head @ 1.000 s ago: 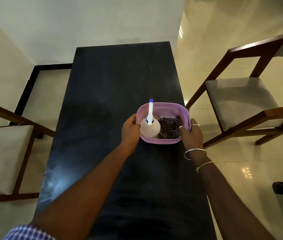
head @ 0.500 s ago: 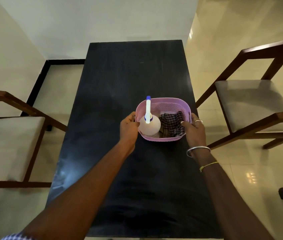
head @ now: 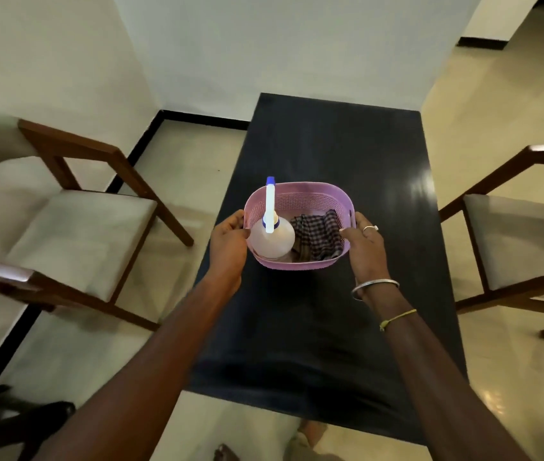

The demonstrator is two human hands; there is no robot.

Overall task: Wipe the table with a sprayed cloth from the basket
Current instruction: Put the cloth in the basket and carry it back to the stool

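A pink plastic basket (head: 310, 197) is over the middle of the long black table (head: 337, 144); whether it rests on the top or is lifted I cannot tell. Inside it, on the left, stands a clear spray bottle (head: 272, 239) with a white and blue nozzle. A dark checked cloth (head: 317, 239) lies crumpled on the right. My left hand (head: 229, 242) grips the basket's left side. My right hand (head: 365, 246) grips its right side, with the thumb over the rim by the cloth.
Wooden chairs with beige seats stand on either side of the table, one at the left (head: 74, 227) and one at the right (head: 513, 234). A white wall closes the far end. The table's near edge (head: 297, 407) lies close to my feet.
The view has swung and pulled back, so the table sits further right in frame and its near edge shows. Both hands keep hold of the basket, which has come slightly toward me.
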